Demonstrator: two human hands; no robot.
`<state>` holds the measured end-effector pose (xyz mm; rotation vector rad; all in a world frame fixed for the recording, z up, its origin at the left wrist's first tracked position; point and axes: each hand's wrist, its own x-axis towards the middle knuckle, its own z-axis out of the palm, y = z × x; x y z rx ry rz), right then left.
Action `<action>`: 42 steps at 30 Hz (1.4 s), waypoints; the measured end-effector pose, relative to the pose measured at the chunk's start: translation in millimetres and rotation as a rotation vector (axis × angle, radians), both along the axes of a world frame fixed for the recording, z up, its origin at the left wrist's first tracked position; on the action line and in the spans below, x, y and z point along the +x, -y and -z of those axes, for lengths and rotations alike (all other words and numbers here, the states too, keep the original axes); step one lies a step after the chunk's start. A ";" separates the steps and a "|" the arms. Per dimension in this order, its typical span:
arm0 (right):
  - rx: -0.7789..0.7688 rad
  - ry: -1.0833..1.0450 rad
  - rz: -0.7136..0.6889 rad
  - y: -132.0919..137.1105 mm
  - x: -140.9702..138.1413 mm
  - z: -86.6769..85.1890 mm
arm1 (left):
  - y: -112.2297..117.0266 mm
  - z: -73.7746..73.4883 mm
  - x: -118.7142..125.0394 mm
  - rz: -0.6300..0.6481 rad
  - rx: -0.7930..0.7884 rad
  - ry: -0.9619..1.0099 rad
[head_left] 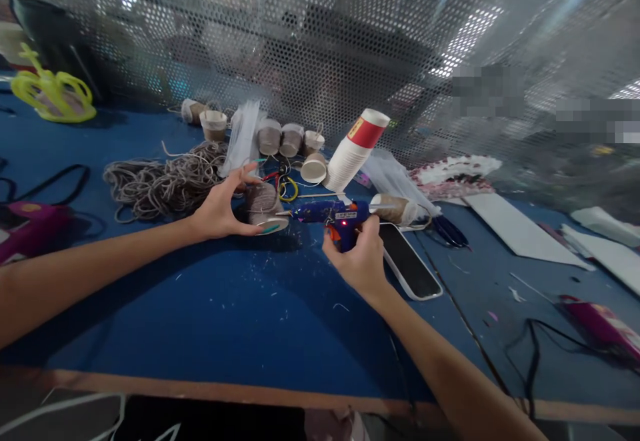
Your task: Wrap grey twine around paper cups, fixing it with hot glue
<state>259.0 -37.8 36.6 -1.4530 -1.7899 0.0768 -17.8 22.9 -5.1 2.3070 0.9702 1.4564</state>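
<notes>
In the head view, the left hand (220,209) is holding a grey-wrapped cup (262,200) near the heaped cord (165,180), thumb and fingers spanning it; the right hand (364,261) is gripping a blue glue gun (320,212) (red light (343,223) glowing). Gluing is seemingly proceeding, next needing steady aim.

A blue plastic glue gun (315,212) blocks the gap between left hand (223,208) and right hand (363,258); scrap-flecked blue tabletop (215,328) lies open nearer; beyond, tangled grey cord (163,184) and stacked white paper cups (349,161) obstruct.
</notes>
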 end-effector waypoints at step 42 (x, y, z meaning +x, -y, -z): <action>-0.024 0.077 -0.028 -4.9 6.2 -1.1 | 3.4 -7.2 -3.8 0.002 -0.040 -0.087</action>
